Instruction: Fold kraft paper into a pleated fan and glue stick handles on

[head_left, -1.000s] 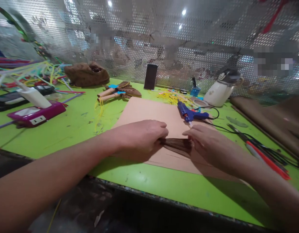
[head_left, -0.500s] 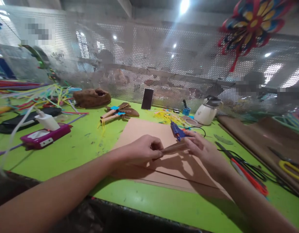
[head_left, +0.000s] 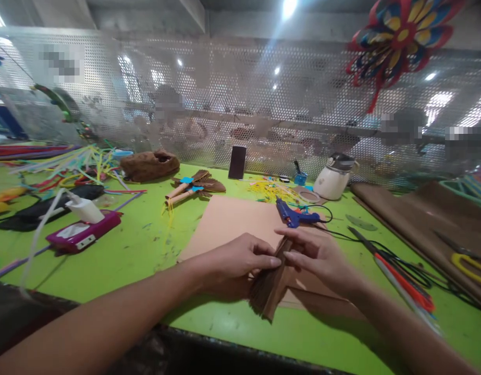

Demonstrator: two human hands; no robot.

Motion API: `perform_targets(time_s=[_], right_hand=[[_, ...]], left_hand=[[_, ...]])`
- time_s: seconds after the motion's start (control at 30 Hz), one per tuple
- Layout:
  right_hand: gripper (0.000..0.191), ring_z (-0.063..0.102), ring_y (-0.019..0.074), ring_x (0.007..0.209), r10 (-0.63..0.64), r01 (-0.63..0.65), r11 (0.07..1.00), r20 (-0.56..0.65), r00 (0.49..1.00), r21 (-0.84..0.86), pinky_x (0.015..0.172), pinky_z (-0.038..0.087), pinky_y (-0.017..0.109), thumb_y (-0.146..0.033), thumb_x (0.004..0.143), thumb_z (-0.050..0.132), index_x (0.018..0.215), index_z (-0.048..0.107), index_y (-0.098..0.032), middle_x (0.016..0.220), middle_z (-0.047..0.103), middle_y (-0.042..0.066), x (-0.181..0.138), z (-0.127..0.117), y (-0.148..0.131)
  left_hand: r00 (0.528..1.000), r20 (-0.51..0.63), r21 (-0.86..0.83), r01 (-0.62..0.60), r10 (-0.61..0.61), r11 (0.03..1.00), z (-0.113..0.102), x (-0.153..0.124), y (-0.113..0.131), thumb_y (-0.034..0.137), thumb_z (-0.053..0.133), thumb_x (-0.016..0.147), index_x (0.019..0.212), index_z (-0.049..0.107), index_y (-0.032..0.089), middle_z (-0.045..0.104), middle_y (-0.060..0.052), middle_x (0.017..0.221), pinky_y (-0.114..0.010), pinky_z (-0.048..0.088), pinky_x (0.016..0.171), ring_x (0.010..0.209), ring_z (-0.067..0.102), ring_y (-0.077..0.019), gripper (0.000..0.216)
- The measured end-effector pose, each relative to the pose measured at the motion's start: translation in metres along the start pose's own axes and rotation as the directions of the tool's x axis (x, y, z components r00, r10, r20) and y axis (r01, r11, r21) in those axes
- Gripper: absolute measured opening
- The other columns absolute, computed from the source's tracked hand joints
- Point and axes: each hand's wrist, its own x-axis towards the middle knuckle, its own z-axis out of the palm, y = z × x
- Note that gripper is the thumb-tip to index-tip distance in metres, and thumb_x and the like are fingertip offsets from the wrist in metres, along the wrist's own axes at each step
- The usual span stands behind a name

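A folded brown strip of paper or cloth, pleated and fanned at its lower end, stands tilted between my hands. My left hand pinches its left side between thumb and fingers. Closed on its upper right edge are the thumb and fingers of my right hand. Beneath both hands lies a tan sheet of board. A blue glue gun rests just beyond my right fingers, on the sheet's far right part.
Left: a purple power strip with a white plug. Behind: brown fan-shaped pieces with tan handles, a phone, yellow scraps and a white kettle. Right: red-handled scissors, black cords and folded brown material.
The brown strip has swung from lying nearly level to a steep tilt, its pleated end now toward me. My right hand has come closer to my left. The view has shifted slightly.
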Motion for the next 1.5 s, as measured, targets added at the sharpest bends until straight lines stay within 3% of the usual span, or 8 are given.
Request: perform_targets(time_s=[0.17,0.3,0.47,0.57,0.93,1.1,1.27,1.5], right_hand=[[0.045,0.058,0.0183,0.084,-0.031,0.026,0.996,-0.052,0.998,-0.085,0.071,0.05,0.031,-0.027,0.079,0.061,0.123,0.054,-0.021,0.098,0.063,0.006,0.0,0.002,-0.005],[0.041,0.058,0.0212,0.098,-0.01,-0.004,0.996,-0.152,0.988,-0.094,0.083,0.048,0.033,-0.034,0.081,0.059,0.12,0.056,-0.021,0.111,0.062,0.006,0.0,0.001,-0.008],[0.037,0.061,0.0176,0.069,-0.013,-0.002,0.999,-0.381,0.924,-0.038,0.064,0.052,0.032,-0.044,0.086,0.05,0.104,0.063,-0.015,0.086,0.068,0.008,0.007,-0.015,0.009],[0.031,0.063,0.0204,0.075,-0.108,-0.048,0.956,-0.5,0.859,-0.289,0.069,0.051,0.035,-0.041,0.084,0.05,0.092,0.066,-0.015,0.086,0.068,0.009,0.012,-0.03,0.026],[0.028,0.062,0.0213,0.065,-0.039,-0.235,0.714,-0.372,0.927,-0.659,0.064,0.046,0.033,-0.035,0.078,0.05,0.078,0.071,-0.017,0.073,0.071,0.007,0.022,-0.096,0.011],[0.023,0.062,0.0218,0.065,0.06,-0.32,0.576,-0.352,0.934,-0.752,0.062,0.042,0.031,-0.031,0.075,0.052,0.074,0.071,-0.019,0.074,0.071,0.007,-0.03,-0.139,-0.001],[0.014,0.063,0.0229,0.068,0.199,-0.381,0.477,-0.325,0.925,-0.792,0.063,0.043,0.029,-0.027,0.066,0.061,0.071,0.071,-0.02,0.075,0.071,0.006,-0.086,-0.15,0.015],[0.025,0.064,0.023,0.078,0.234,-0.438,0.385,-0.373,0.898,-0.812,0.067,0.042,0.026,-0.026,0.075,0.054,0.089,0.071,-0.015,0.09,0.071,0.011,-0.097,-0.157,0.043]], left_hand=[[0.995,0.097,-0.211,0.039,-0.019,0.977,0.0,0.002,-0.006,0.033,0.074,0.064,0.08,0.069,0.011,0.049,0.002,0.06,-0.025,0.029,0.056,0.051,0.033,-0.0064,0.028],[0.995,0.1,-0.348,0.055,-0.022,0.936,0.003,0.001,-0.005,0.031,0.075,0.065,0.088,0.069,0.012,0.058,-0.002,0.071,-0.026,0.038,0.067,0.061,0.05,-0.0094,0.031],[0.998,-0.052,-0.327,-0.033,0.017,0.944,-0.001,0.001,0.004,0.032,0.075,0.065,0.095,0.068,0.014,0.066,-0.009,0.094,-0.032,0.043,0.081,0.084,0.059,-0.0173,0.035],[0.984,-0.14,-0.297,-0.152,0.114,0.943,-0.008,0.002,0.006,0.033,0.074,0.066,0.094,0.068,0.013,0.067,-0.01,0.094,-0.029,0.043,0.083,0.088,0.06,-0.0173,0.035],[0.937,-0.302,-0.27,-0.261,0.176,0.927,-0.038,0.004,0.011,0.033,0.073,0.067,0.096,0.067,0.013,0.068,-0.01,0.099,-0.029,0.046,0.078,0.087,0.061,-0.0174,0.035],[0.93,-0.321,-0.258,-0.266,0.177,0.929,-0.042,0.005,0.013,0.032,0.07,0.072,0.098,0.066,0.014,0.068,-0.009,0.099,-0.025,0.046,0.078,0.086,0.06,-0.015,0.032],[0.927,-0.32,-0.266,-0.285,0.194,0.921,-0.038,0.008,0.01,0.032,0.069,0.072,0.096,0.067,0.014,0.068,-0.009,0.097,-0.025,0.046,0.077,0.083,0.06,-0.0151,0.03],[0.893,-0.385,-0.241,-0.34,0.232,0.909,-0.043,0.008,0.008,0.032,0.07,0.07,0.096,0.068,0.014,0.068,-0.009,0.099,-0.025,0.046,0.074,0.082,0.061,-0.0153,0.031]])
